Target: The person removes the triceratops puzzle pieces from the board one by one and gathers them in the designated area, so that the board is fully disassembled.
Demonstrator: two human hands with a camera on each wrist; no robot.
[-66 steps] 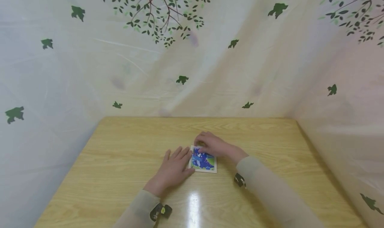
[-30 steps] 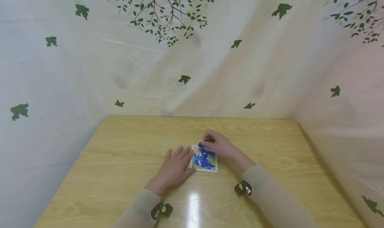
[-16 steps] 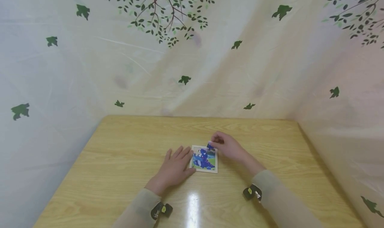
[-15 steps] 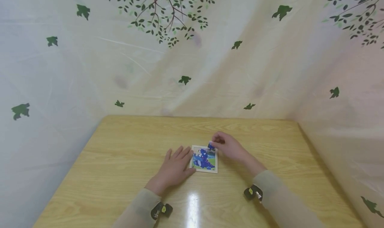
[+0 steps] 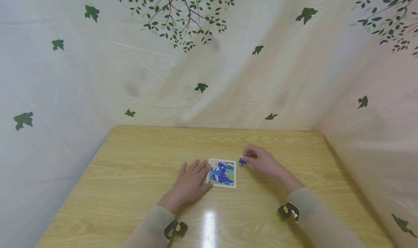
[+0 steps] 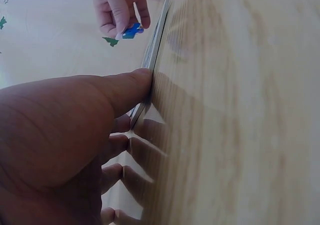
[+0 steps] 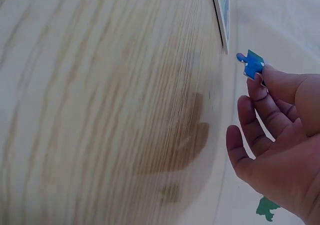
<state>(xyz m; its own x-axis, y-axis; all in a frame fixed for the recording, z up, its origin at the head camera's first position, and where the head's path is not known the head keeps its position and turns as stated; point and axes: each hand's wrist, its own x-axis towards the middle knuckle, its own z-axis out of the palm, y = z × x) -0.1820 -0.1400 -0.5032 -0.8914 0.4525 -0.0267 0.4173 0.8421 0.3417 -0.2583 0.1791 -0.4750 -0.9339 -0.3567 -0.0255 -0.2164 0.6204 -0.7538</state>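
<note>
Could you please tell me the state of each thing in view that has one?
Framed puzzle: lying flat on the table
Puzzle piece: held in the air, apart from the framed puzzle
Left hand: spread, touching the framed puzzle
Right hand: pinching the puzzle piece
Backdrop: hanging, creased

Puzzle frame [image 5: 235, 175]: far side free, left edge blocked by left hand [image 5: 188, 184].

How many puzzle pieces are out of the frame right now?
1 in view: the blue puzzle piece pinched in the right hand, to the right of the frame. Any beneath the left hand would be hidden.
</note>
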